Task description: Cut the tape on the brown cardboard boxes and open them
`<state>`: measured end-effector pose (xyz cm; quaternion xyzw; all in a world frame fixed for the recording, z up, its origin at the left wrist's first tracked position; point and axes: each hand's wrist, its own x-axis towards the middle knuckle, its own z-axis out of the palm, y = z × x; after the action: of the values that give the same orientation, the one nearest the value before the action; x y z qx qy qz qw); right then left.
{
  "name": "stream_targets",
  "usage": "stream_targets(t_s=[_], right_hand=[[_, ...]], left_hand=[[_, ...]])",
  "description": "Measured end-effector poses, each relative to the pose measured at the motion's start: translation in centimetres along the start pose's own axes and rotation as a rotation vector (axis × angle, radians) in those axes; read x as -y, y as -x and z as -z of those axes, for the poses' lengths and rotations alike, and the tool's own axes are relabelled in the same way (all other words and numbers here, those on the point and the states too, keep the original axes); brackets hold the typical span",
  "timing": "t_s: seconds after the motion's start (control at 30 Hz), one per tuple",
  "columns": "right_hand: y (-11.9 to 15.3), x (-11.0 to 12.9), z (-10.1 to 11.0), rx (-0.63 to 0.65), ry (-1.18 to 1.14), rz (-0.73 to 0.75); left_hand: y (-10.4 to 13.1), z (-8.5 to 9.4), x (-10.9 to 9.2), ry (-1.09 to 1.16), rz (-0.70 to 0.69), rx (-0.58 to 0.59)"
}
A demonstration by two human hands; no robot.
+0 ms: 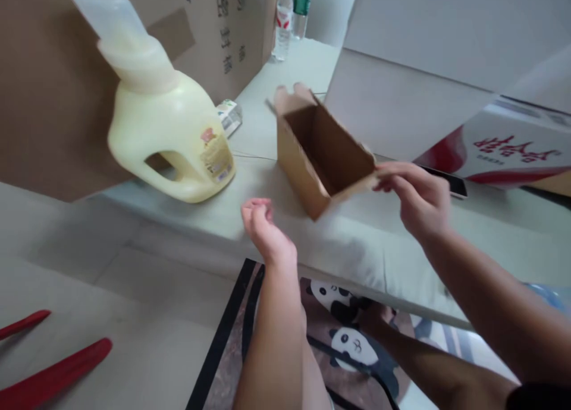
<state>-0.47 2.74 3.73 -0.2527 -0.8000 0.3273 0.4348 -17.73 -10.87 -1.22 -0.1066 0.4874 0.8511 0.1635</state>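
Note:
My right hand [422, 199] pinches a flap at the near right corner of a small cardboard box [297, 175]. The box stands tilted with its top open, and I see only bare brown walls inside it. More flaps stick up at its far end. My left hand [265, 225] is apart from the box, to its near left, with fingers curled in and nothing visible in them. Left of that hand stands a large pale yellow detergent jug [178, 124] with a handle and a clear cap.
A big carton [214, 35] stands behind the jug. Two plastic bottles [282, 26] are at the back. A white-and-red carton [513, 142] stands at right, with a dark flat object [457, 185] beside it. A panda-print mat [357, 344] and red pieces [57, 368] lie below.

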Motion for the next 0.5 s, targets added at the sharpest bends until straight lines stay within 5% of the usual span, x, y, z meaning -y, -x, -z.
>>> stream_targets(t_s=[0.1, 0.23, 0.43, 0.5], right_hand=[[8.4, 0.9, 5.7, -0.158, 0.029, 0.031], [15.5, 0.9, 9.1, -0.326, -0.113, 0.057], [19.9, 0.6, 11.0, -0.275, 0.037, 0.102], [20.5, 0.7, 11.8, -0.193, 0.040, 0.118]], left_hand=[[1.7, -0.9, 0.2, 0.036, -0.071, 0.183], [6.1, -3.8, 1.6, 0.095, 0.030, 0.478], [9.5, -6.7, 5.7, -0.045, 0.064, 0.392], [10.1, -6.7, 6.8, -0.158, -0.007, 0.470]])
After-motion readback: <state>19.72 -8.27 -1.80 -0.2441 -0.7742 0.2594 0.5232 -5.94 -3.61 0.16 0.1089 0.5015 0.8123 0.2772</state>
